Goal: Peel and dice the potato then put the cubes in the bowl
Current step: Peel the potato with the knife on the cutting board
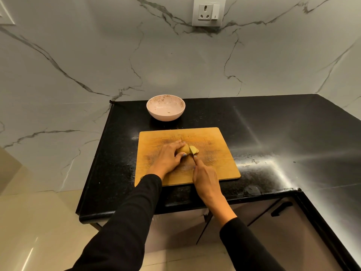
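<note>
Potato (184, 149) on the cutting board (214, 169), near its middle, long axis running left-right. Left hand (169, 157) grips its left end, fingers curled over the top. Right hand (205, 178) grasps the knife (192, 152), blade crossways on the potato's right end; slices (194, 149) just beyond. Bowl (165, 107) behind the board, well apart. Next cut should step leftward, toward the holding fingers.

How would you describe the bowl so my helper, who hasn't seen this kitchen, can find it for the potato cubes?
Start at the black countertop below the marble wall. On it lies a wooden cutting board; just beyond the board's far left corner, near the wall, stands the bowl. It is the only round thing there: pale pink, with brownish speckles on its inner wall.
</note>
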